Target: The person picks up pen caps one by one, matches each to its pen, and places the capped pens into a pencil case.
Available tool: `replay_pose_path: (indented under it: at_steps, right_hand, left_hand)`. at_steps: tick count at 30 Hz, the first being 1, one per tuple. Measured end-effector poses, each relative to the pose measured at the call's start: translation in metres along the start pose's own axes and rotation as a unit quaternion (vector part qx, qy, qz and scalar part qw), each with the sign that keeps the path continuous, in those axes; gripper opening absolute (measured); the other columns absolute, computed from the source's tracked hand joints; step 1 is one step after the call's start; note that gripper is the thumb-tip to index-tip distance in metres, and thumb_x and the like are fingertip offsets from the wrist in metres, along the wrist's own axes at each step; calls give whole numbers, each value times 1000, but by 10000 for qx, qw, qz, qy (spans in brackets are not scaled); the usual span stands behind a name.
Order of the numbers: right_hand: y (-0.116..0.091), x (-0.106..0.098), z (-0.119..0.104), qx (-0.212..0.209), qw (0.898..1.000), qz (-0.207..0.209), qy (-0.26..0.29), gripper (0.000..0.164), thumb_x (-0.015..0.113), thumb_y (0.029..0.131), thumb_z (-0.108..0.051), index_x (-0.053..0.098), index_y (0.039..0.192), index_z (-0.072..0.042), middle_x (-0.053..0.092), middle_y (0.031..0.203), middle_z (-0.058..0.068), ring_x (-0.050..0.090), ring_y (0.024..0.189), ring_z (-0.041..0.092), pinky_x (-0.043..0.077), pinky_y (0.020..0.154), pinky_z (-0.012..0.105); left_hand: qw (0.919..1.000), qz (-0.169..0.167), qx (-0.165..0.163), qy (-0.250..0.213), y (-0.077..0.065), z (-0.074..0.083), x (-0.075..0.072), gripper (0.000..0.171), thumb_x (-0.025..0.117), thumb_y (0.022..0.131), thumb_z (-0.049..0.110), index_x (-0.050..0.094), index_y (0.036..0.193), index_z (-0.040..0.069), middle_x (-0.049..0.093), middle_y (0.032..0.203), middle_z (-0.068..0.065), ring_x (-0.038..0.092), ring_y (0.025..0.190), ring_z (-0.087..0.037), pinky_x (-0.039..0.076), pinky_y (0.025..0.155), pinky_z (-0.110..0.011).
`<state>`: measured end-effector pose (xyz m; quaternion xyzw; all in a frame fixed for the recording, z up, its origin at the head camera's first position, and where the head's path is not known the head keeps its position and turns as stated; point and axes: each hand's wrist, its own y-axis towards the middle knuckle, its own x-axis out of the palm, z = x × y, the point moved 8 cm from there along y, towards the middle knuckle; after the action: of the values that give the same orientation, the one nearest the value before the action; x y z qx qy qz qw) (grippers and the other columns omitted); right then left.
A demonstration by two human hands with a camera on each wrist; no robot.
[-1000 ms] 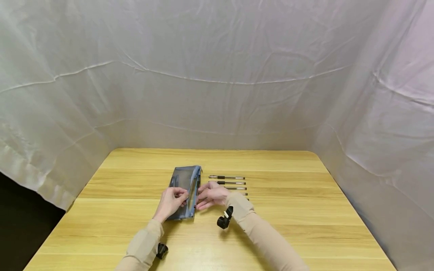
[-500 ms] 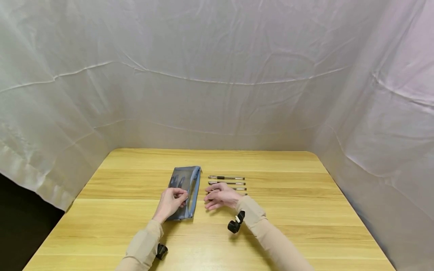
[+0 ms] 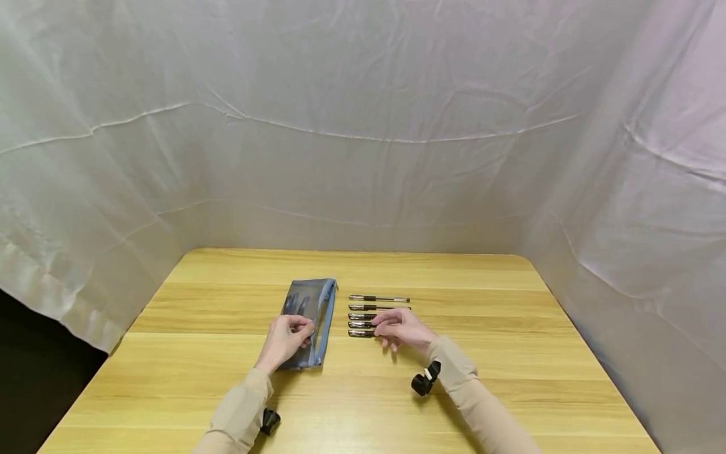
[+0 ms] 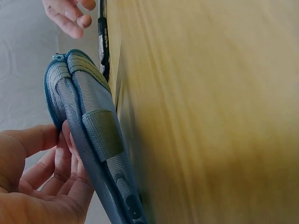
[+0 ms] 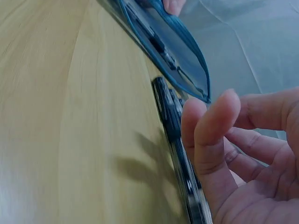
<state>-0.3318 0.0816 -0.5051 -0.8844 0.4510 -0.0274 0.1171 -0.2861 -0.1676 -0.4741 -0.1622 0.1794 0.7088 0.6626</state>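
A blue mesh zip pencil pouch [image 3: 302,293] lies left of centre, its zipped side parted into a long opening. My left hand [image 3: 286,337] pinches the edge of that opening between thumb and fingers, as the left wrist view of the pouch [image 4: 74,102] also shows. Through the gap in the right wrist view, a dark pen [image 5: 156,39] is visible inside. Over the right part of a row of several black-gripped clear pens [image 3: 361,333] hovers my right hand [image 3: 404,330], fingers loosely bent and holding nothing. In the right wrist view its fingertips are close beside the nearest pen [image 5: 172,123]; contact is unclear.
The wooden table [image 3: 499,353] extends around the pouch and pens. Pale grey curtains [image 3: 363,183] hang behind it and along both sides. A small black camera [image 3: 422,383] sits at my right wrist, another camera [image 3: 270,420] at the left.
My right hand has drawn away from the pouch opening and moved rightward over the pens, uncovering their left ends. The left hand stays on the pouch edge.
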Motion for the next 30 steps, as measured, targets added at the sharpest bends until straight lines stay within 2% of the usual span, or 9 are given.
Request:
replay_pose_path:
  at_steps: [4, 11, 17, 24, 27, 30]
  right_hand:
    - [-5, -10, 3, -27, 9997, 53, -253, 37, 63, 94, -3, 55, 126, 13, 66, 96, 10, 60, 66, 11, 51, 53, 17]
    - [-15, -23, -2, -243, 9936, 154, -1097, 29, 63, 94, -4, 60, 118, 12, 64, 96, 13, 58, 65, 12, 49, 52, 17]
    - [-17, -32, -5, -637, 9781, 332, -1955, 23, 70, 90, -5, 64, 106, 10, 62, 87, 7, 52, 62, 9, 47, 50, 16]
    - [-19, -36, -8, -964, 9553, 505, -2750, 15, 75, 85, -5, 69, 97, 2, 60, 84, 5, 53, 73, 6, 50, 66, 16]
    - [-20, -36, -9, -993, 9506, 573, -2884, 15, 76, 84, -5, 70, 96, 0, 60, 83, 3, 52, 74, 6, 48, 66, 15]
    - [-20, -37, -8, -910, 9503, 629, -2910, 16, 77, 83, -4, 70, 97, 0, 59, 83, 1, 51, 73, 6, 46, 64, 15]
  left_hand:
    - [10000, -1, -1, 31, 0, -1, 0, 13, 67, 93, 5, 75, 98, -4, 74, 78, -11, 65, 60, -12, 57, 57, -23]
    - [10000, 7, -27, 21, 1, -1, -1, 13, 67, 93, 5, 75, 97, -4, 73, 77, -11, 65, 60, -12, 57, 57, -22]
    - [10000, 4, -34, 17, 0, -2, -1, 13, 68, 93, 6, 75, 98, -4, 73, 77, -11, 65, 60, -12, 57, 57, -22]
    - [10000, 0, 33, 48, 0, -1, 0, 13, 68, 93, 5, 75, 97, -4, 73, 76, -10, 65, 60, -12, 57, 57, -22]
    - [10000, 1, 23, 44, 0, -1, 0, 13, 68, 93, 5, 75, 97, -4, 73, 76, -10, 65, 60, -12, 57, 57, -22]
    - [10000, 4, 20, 41, 0, -2, 0, 13, 68, 93, 5, 75, 97, -4, 73, 77, -10, 65, 60, -12, 57, 57, -23]
